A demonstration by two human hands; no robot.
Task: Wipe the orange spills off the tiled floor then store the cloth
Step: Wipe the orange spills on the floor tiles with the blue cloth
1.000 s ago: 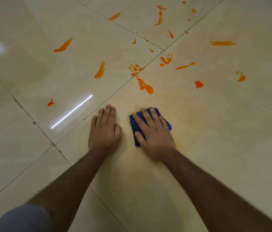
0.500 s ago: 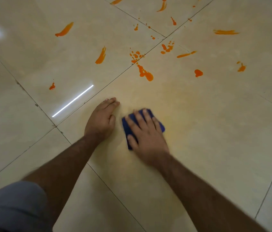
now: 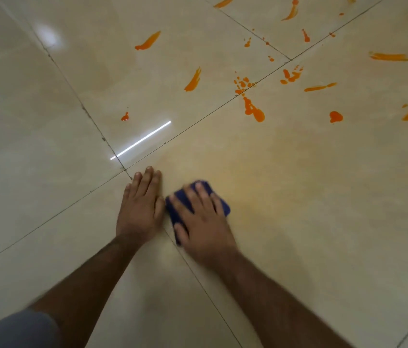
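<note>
Right hand [image 3: 204, 228] presses blue cloth [image 3: 219, 205] flat on tiled floor [image 3: 310, 222].

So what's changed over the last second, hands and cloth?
The right hand has slid the blue cloth toward the left hand, closing the gap between them. The left hand stays flat on the tiled floor. The orange spills ahead are as before, unwiped.
</note>
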